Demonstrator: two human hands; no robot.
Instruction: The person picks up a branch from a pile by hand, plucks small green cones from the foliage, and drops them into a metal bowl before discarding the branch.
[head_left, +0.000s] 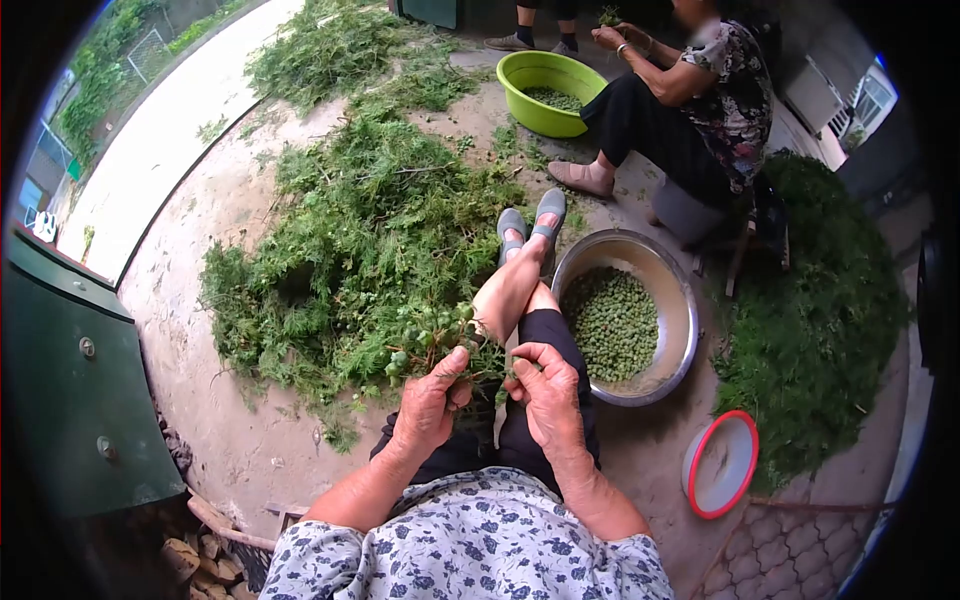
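Note:
Above my lap, my left hand (432, 402) is closed round an evergreen sprig (430, 335) that carries several round green seed cones. My right hand (548, 393) is closed in a pinch at the right-hand end of the same greenery, close beside the left; its fingertips partly hide what they grip. Beyond my right hand stands a wide steel basin (685, 345) holding a heap of loose green seed cones (612, 320). A large pile of cut evergreen branches (330, 230) lies on the ground to the left of my crossed legs.
A co-worker (690, 100) sits at the upper right by a lime-green tub (545, 118) and holds a small sprig. More branches (820, 330) lie on the right. A red-rimmed sieve-like bowl (752, 470) leans near them. Dark green metal panels (80, 390) stand at the left.

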